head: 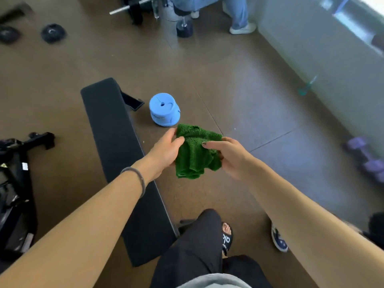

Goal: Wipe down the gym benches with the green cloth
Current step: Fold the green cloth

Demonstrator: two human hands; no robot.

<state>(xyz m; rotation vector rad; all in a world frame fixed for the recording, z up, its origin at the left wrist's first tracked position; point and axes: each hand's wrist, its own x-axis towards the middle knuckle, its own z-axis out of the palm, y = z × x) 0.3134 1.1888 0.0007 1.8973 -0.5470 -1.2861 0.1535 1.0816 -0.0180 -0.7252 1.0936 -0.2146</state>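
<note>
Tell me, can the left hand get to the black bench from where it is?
Probably yes. The left hand grips the green cloth together with the right hand, in the air just right of the black bench. Nothing shows between that hand and the pad, so a short move left and down should reach it.

One head-worn view, looking forward and steeply down.

The wide-angle camera sits above the person's own forearms, which run up from the lower corners to the left hand (166,150) and right hand (226,156) near the frame's middle, close to the lens. Left of the left hand the black bench (116,142) slants away; just beyond both hands stands a blue container (164,111). Far beyond the hands lie weight plates (53,33) and another person's legs (239,15). Edges bend and blur.
</note>
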